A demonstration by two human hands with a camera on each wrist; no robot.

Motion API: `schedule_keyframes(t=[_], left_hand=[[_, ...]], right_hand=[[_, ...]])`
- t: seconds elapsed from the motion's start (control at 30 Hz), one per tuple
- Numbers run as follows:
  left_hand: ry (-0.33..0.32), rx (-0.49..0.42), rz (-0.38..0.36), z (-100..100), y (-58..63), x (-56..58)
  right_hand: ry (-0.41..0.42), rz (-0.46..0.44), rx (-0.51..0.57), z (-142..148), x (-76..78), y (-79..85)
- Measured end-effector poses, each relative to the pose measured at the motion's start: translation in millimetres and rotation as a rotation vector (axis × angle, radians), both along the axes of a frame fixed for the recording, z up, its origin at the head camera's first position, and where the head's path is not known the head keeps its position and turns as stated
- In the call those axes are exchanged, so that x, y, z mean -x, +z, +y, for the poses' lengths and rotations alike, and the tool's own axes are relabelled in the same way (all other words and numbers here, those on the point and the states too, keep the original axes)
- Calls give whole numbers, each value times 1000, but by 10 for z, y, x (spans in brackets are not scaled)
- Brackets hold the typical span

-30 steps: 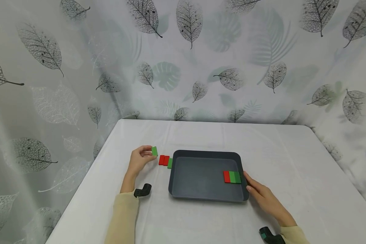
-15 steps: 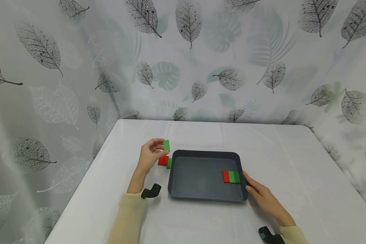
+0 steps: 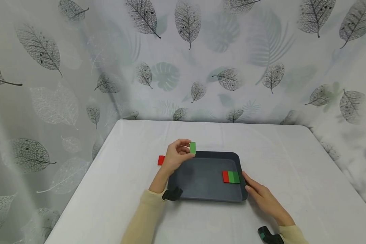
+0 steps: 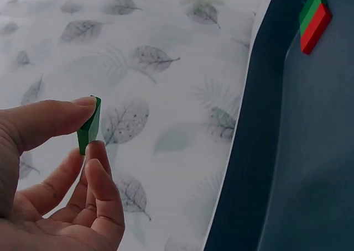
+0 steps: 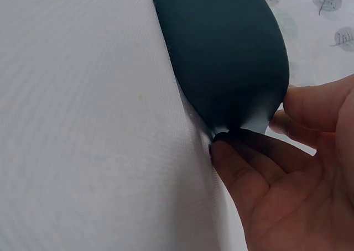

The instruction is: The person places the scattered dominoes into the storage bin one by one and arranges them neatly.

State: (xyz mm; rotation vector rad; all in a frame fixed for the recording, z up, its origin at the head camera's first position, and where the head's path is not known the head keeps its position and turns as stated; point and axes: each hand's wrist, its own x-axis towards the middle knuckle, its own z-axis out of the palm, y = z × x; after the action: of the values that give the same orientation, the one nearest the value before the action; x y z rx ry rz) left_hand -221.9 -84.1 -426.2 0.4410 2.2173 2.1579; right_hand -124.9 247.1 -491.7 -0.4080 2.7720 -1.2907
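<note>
My left hand (image 3: 177, 156) pinches a small flat green block (image 3: 192, 148) upright between thumb and fingertips, above the back left part of the dark grey tray (image 3: 201, 193). In the left wrist view, the thumb presses the green block (image 4: 89, 126) from one side and fingertips from the other. Inside the tray at the right lie a red block (image 3: 225, 177) and green blocks (image 3: 233, 177), side by side. My right hand (image 3: 263, 200) holds the tray's right side; in the right wrist view its fingertips (image 5: 224, 157) are at the tray's lower edge.
A red block (image 3: 161, 160) lies on the white table (image 3: 140, 142) left of the tray, partly covered by my left hand. Black wrist devices (image 3: 172, 194) sit at both wrists. A leaf-patterned curtain (image 3: 198, 61) hangs behind the table.
My left hand has carried the green block rightward from beside the red blocks to over the tray. It now hides the green block on the table. My right hand stays at the tray.
</note>
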Motion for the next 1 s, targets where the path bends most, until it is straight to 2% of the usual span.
schedule_keyframes(t=[0.37, 0.47, 0.7, 1.0], left_hand=[[-67, 57, -13, 444, -189, -84], [-56, 101, -39, 555, -257, -114], [8, 270, -81, 797, -438, -152], [25, 354, -90, 971, -553, -200]], right_hand=[[14, -8, 21, -7, -10, -13], [10, -4, 8, -3, -9, -16], [18, 30, 13, 8, -2, -23], [22, 31, 2, 13, 7, -20]])
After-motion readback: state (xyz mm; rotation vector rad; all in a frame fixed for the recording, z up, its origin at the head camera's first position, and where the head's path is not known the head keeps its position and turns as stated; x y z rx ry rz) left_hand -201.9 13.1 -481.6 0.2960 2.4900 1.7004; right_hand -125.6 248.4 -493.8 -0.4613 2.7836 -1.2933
